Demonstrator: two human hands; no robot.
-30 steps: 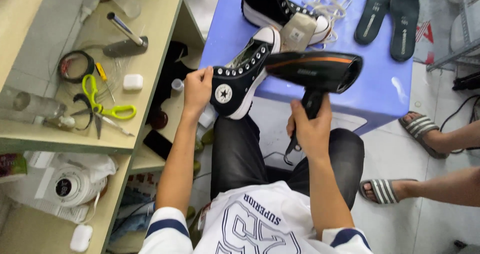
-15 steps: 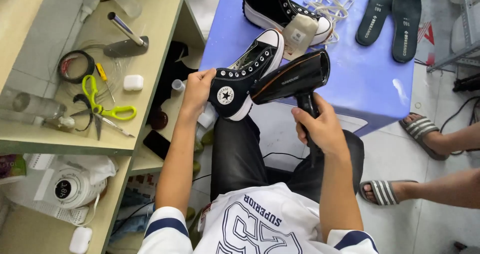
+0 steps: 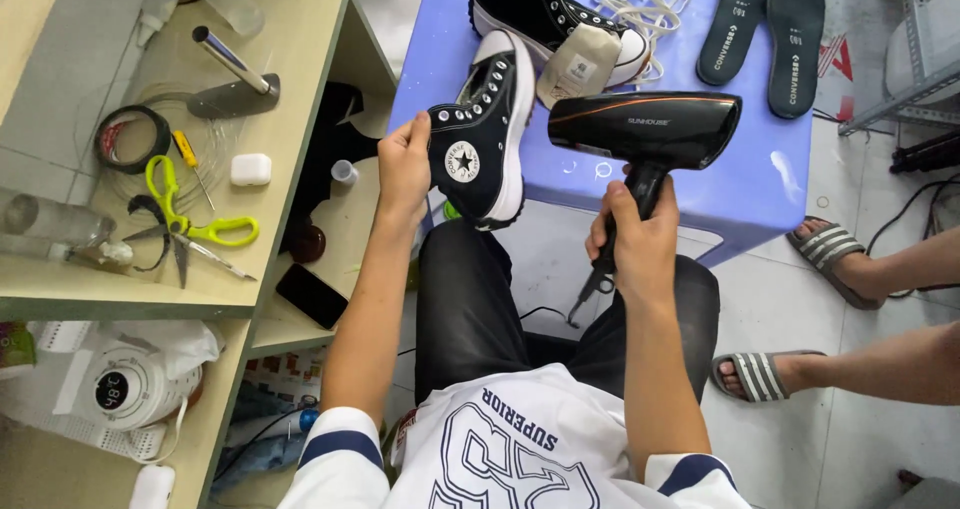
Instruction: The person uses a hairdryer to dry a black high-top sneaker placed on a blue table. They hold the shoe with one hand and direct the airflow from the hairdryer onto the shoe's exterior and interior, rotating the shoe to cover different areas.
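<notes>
Two black high-top shoes are present. The left hand [image 3: 403,169] grips one black high-top shoe [image 3: 485,129] by its heel, held at the near edge of the blue table [image 3: 760,169]. The second shoe [image 3: 545,19] lies on the table's far side, beside one bundle of white laces [image 3: 640,4]. The right hand [image 3: 632,244] is closed around the handle of one black hair dryer [image 3: 645,129], nozzle towards the held shoe. Two dark insoles [image 3: 765,29] lie on the table's right part.

Glossy plastic dryer [image 3: 650,129], seemingly canvas sneaker [image 3: 485,134]
</notes>
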